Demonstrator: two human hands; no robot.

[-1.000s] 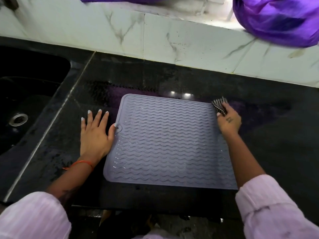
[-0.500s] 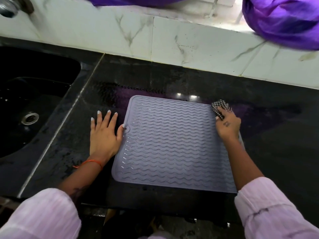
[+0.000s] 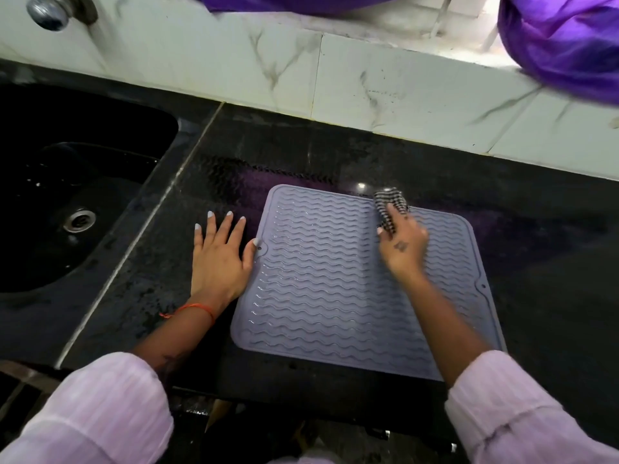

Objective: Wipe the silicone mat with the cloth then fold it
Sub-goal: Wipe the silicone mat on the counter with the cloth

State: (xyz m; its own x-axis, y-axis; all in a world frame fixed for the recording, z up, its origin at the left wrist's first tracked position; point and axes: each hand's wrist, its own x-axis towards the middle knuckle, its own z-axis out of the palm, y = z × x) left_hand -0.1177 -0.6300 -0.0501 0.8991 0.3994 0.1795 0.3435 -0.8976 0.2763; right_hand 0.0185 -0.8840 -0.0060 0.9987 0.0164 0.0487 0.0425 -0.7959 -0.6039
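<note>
Right hand (image 3: 403,247) grips cloth (image 3: 390,204) at mat (image 3: 328,289) far edge

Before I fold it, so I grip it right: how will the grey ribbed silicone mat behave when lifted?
The grey ribbed silicone mat lies thin and flat, so it will probably flop and bend easily. The black countertop looks wet, so it may cling or slide.

The right hand (image 3: 403,246) is motion-blurred and covers part of the cloth (image 3: 390,204); purple fabric (image 3: 562,38) at 1 o'clock is cropped.
</note>
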